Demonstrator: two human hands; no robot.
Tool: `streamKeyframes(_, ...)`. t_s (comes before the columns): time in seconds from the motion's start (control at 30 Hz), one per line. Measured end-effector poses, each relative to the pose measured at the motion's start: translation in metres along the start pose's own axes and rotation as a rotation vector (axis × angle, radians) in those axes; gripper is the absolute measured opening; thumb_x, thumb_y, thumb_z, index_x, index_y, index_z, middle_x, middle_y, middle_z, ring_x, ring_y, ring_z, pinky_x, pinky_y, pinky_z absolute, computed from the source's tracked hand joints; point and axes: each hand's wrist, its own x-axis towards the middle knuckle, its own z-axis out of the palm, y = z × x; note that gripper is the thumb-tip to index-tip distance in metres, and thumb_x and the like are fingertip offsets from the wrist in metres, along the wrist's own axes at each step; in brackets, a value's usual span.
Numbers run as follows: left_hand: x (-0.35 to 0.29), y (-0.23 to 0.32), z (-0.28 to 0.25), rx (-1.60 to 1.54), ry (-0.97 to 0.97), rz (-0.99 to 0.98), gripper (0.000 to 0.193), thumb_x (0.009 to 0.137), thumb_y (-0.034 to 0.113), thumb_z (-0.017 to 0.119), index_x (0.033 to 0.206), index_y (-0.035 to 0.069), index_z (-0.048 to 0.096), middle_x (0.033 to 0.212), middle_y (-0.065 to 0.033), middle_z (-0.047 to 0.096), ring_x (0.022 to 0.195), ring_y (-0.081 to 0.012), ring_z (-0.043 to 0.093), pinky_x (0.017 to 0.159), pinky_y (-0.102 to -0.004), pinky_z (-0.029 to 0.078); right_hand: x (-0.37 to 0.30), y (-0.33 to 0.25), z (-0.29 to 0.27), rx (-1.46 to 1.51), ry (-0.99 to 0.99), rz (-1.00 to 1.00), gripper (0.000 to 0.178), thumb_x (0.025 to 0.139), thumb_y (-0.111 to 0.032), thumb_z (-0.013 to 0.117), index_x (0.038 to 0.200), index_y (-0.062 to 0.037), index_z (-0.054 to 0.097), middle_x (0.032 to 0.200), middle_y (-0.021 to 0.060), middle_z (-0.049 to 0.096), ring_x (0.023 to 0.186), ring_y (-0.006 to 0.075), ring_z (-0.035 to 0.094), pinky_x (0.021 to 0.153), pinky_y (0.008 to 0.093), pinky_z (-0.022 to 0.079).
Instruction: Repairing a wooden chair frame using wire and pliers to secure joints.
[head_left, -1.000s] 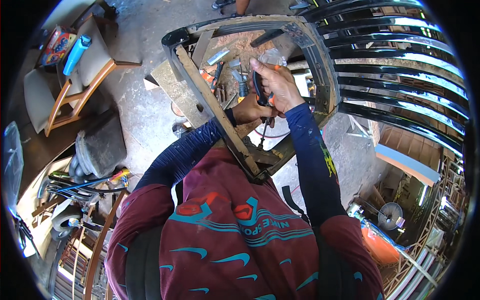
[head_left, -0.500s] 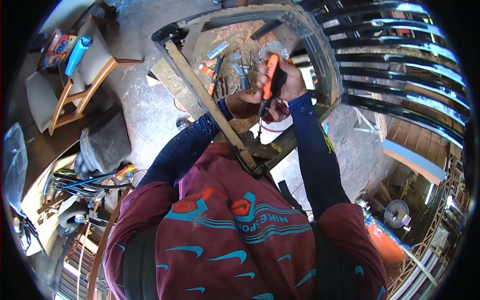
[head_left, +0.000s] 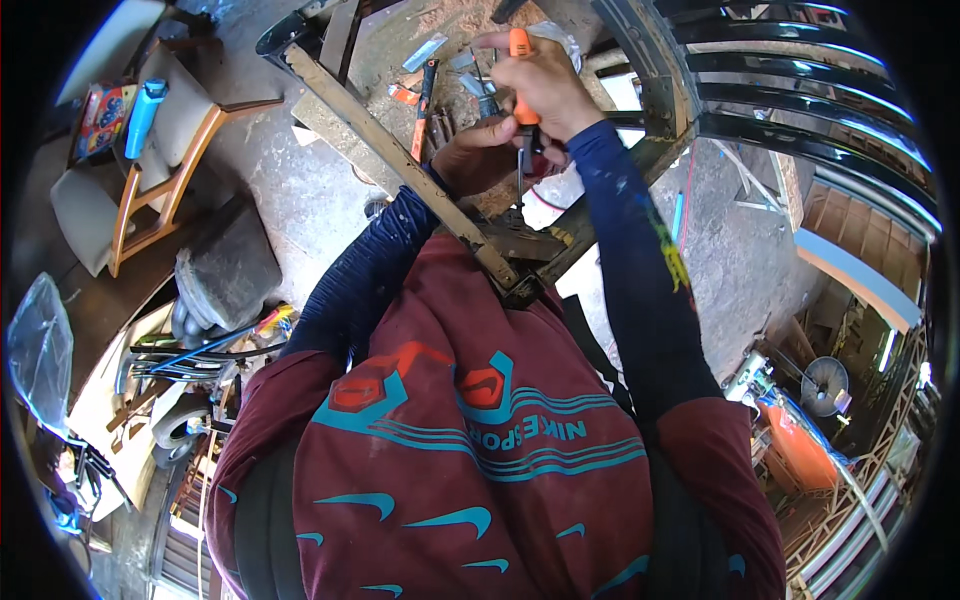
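Note:
My right hand is wrapped around an orange-and-black screwdriver with a thin shaft pointing down. The shaft's tip meets a corner block of a wooden chair frame; whether it sits on a screw is too small to tell. Closed around the tool's front end is my left hand, its thumb against the tool and its other fingers partly hidden. My left forearm passes under the frame's left rail. The frame joins a glossy black slatted back at the right.
Beyond my hands lie an orange-and-black hammer, other hand tools and wood shavings. An upholstered chair with a blue bottle stands at left, above a dark bin. A fan is at far right.
My right hand has turned over the screwdriver's handle, its back now facing up. The chair frame and floor tools sit higher in view. My left hand stays by the tool's front end.

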Motion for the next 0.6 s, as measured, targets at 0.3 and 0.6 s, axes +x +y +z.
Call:
streamKeyframes(0.3, 0.004, -0.001, 0.005, 0.002, 0.032, 0.077, 0.043, 0.096, 0.039, 0.061, 0.120, 0.003, 0.059, 0.104, -0.0106, 0.066, 0.106, -0.0233, 0.062, 0.104, -0.0384, 0.041, 0.035, 0.050, -0.005, 0.852, -0.751, -0.094, 0.048, 0.076, -0.008, 0.059, 0.123, -0.0041, 0.055, 0.104, 0.0016, 0.041, 0.082, 0.0116, 0.043, 0.071, 0.0299, 0.042)
streamKeyframes(0.6, 0.006, -0.007, -0.008, -0.367, -0.065, 0.052, 0.054, 0.098, 0.050, 0.052, 0.134, 0.011, 0.052, 0.129, -0.0099, 0.061, 0.114, -0.0272, 0.058, 0.096, -0.0437, 0.044, 0.023, 0.034, -0.008, 0.830, -0.590, -0.107, 0.084, 0.079, -0.011, 0.057, 0.154, 0.0020, 0.022, 0.109, 0.0062, 0.050, 0.096, 0.0202, 0.057, 0.089, 0.0317, 0.050)
